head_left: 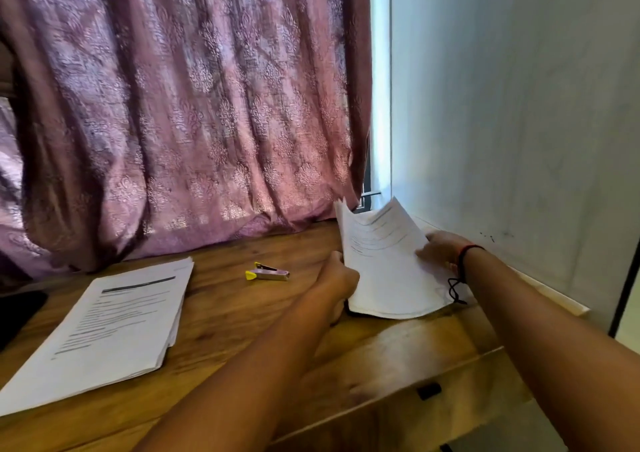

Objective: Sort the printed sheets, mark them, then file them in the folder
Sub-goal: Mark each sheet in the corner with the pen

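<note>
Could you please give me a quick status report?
Left hand and right hand grip the bundle of sheets. Second stack lies flat, left. Stapler between, untouched.

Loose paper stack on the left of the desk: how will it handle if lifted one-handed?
Probably floppy: the sheets gripped by left hand and right hand bow visibly. The stack looks unbound, edges fanned, so a push would likely shear it apart.

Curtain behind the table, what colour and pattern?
The curtain is mauve pink with a repeating damask motif, head view.
</note>
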